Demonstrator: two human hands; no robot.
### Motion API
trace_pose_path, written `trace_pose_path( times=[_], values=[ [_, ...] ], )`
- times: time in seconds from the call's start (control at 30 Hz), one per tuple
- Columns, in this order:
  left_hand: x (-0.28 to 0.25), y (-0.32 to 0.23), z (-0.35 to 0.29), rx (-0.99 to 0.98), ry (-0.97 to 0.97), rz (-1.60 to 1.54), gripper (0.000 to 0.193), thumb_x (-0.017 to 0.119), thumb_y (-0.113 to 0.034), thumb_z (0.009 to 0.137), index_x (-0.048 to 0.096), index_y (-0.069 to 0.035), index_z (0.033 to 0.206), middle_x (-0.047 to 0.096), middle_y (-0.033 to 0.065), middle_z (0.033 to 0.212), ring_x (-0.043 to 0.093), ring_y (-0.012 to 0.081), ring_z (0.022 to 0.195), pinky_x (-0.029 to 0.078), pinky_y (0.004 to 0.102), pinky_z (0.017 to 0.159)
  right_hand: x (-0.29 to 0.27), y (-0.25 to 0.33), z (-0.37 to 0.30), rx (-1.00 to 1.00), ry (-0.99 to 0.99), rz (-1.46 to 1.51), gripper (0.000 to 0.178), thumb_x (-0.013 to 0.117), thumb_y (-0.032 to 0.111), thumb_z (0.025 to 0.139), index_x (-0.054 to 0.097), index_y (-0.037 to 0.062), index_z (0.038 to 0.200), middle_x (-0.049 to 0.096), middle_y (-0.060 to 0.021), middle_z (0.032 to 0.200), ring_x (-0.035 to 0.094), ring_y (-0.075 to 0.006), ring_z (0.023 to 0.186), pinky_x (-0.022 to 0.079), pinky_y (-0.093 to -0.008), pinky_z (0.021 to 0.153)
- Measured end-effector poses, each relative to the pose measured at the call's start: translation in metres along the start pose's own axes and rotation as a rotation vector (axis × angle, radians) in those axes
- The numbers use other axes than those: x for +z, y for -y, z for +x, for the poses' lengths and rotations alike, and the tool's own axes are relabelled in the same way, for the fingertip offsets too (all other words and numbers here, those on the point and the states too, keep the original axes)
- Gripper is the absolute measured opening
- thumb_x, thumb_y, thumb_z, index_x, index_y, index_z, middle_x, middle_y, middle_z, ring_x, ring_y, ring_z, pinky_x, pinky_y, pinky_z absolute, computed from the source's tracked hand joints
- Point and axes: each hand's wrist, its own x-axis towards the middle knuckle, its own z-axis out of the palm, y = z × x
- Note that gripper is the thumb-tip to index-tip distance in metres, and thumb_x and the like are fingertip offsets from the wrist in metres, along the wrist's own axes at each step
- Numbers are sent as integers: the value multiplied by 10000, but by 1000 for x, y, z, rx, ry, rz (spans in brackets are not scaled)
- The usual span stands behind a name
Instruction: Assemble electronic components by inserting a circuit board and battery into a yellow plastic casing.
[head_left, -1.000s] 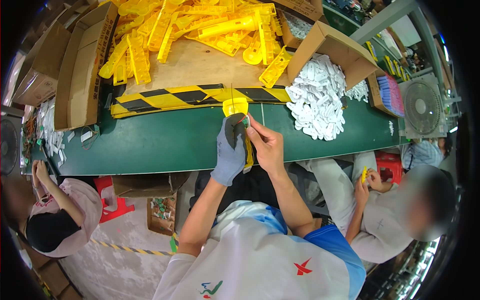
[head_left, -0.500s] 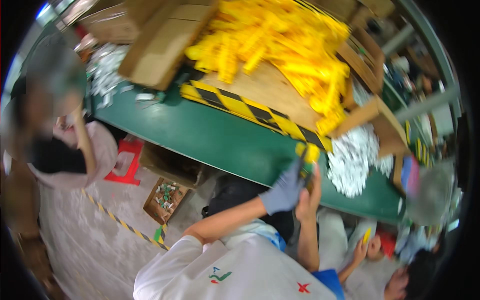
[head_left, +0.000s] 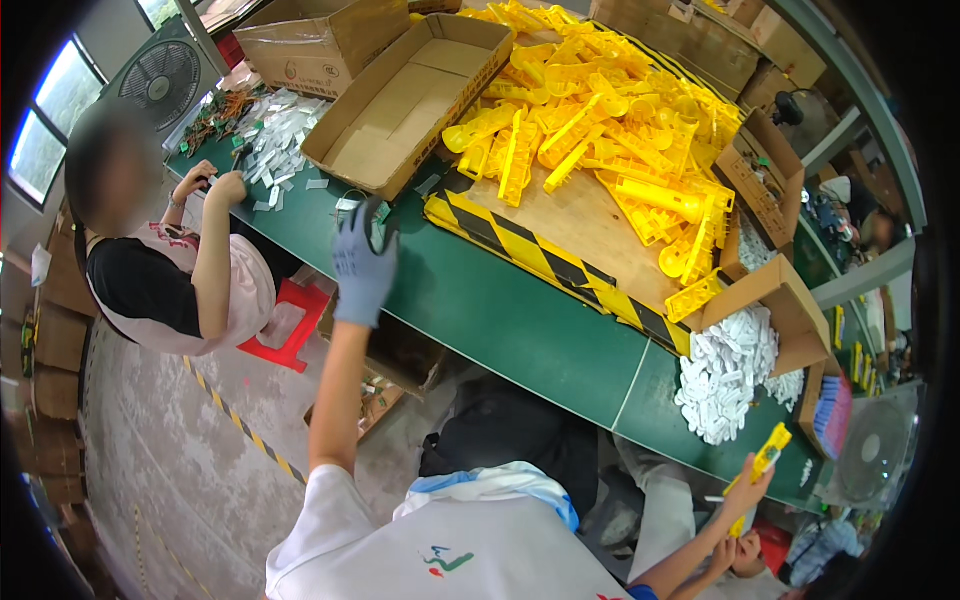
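My left hand (head_left: 363,268), in a grey glove, reaches over the green table beside the shallow cardboard box. Its fingers are apart and curve near small white and green pieces (head_left: 350,202); I see nothing gripped. Off to the right, my bare right hand (head_left: 748,488) is closed on a long yellow plastic piece (head_left: 770,450), which has a small green part in it. It is held out past the table's front edge, near a heap of white plastic pieces (head_left: 725,375). A large pile of yellow plastic parts (head_left: 610,120) lies on a board edged with black-and-yellow tape.
A co-worker (head_left: 190,250) sits at the left by flat white pieces (head_left: 275,135). Another person's hand (head_left: 722,555) holds a yellow piece close below my right hand. The shallow cardboard box (head_left: 400,110) and an open carton (head_left: 785,315) stand on the green table (head_left: 500,315).
My hands were together around a yellow piece at the table's front edge. The left has moved far left towards the shallow box; the right has moved right with a yellow piece.
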Motion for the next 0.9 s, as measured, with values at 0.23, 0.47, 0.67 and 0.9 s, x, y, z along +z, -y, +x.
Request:
trace_pose_path(
  times=[0.23,0.47,0.67,0.9],
  values=[
    [28,75,13,63,172,128,414,755,-201,766,614,-103,1143,666,111,1076,588,342,1027,435,451,931,30,-65,48,-44,-222,-682,623,574,454,949,481,29,1394,614,-259,1193,588,-440,1088,468,-484,934],
    [4,-86,-52,-412,499,-860,536,717,-19,850,548,-55,1358,647,38,991,614,119,929,513,271,810,59,54,-4,-385,-484,-419,465,678,267,909,581,3,1279,615,-191,1202,584,-337,1114,463,-413,961],
    [28,-210,-130,-630,722,-1485,95,616,-77,943,573,-32,1015,667,108,923,631,163,807,493,267,718,132,223,-116,-670,347,476,425,774,75,757,657,26,1163,669,-143,1094,656,-286,979,516,-356,868],
    [31,-234,-148,-484,717,-1216,97,658,-111,933,599,-40,904,610,24,812,534,84,703,439,244,622,147,232,-124,-350,654,761,394,768,112,783,659,28,1152,670,-101,1053,659,-180,891,538,-322,807]
  ],
)
